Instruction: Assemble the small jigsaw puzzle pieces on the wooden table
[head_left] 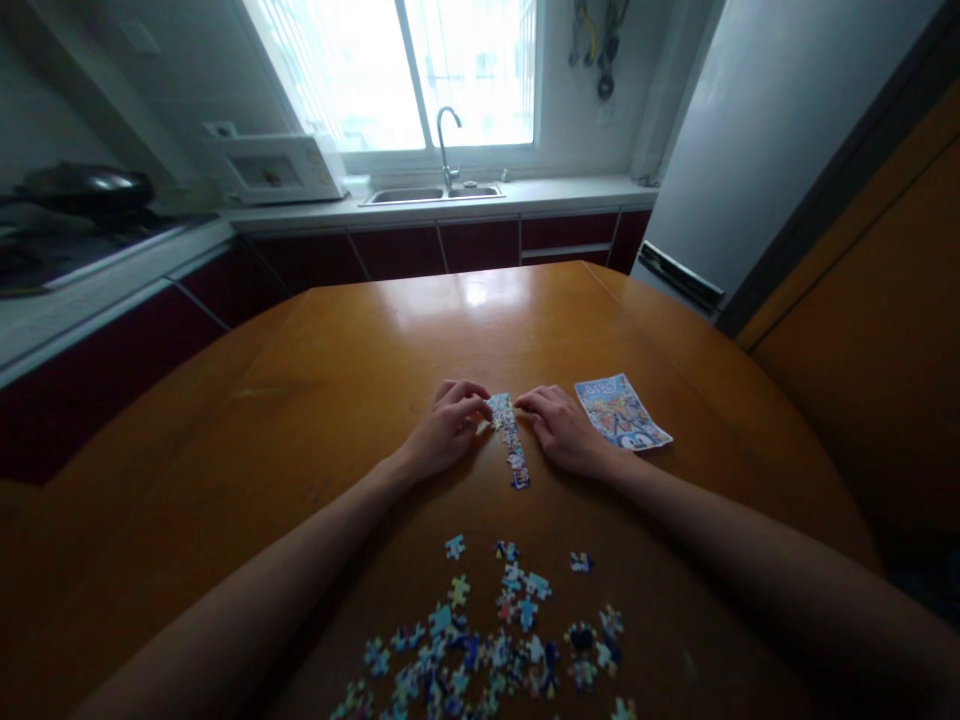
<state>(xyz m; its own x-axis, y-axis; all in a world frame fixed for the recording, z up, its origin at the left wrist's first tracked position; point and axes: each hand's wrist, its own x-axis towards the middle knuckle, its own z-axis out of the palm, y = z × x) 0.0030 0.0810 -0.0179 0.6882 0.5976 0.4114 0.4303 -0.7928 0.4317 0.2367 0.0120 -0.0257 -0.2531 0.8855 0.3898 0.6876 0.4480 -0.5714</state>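
A narrow strip of joined jigsaw pieces lies on the round wooden table, running towards me. My left hand rests at the strip's far end on its left side, fingers curled and pinching at the top pieces. My right hand sits on the strip's right side, fingers bent with the tips touching the same far end. A heap of loose puzzle pieces is spread on the table close to me, between my forearms.
A colourful printed picture card lies just right of my right hand. Beyond the table are a counter with a sink and tap, a white microwave, a stove with a dark pan, and a grey fridge on the right.
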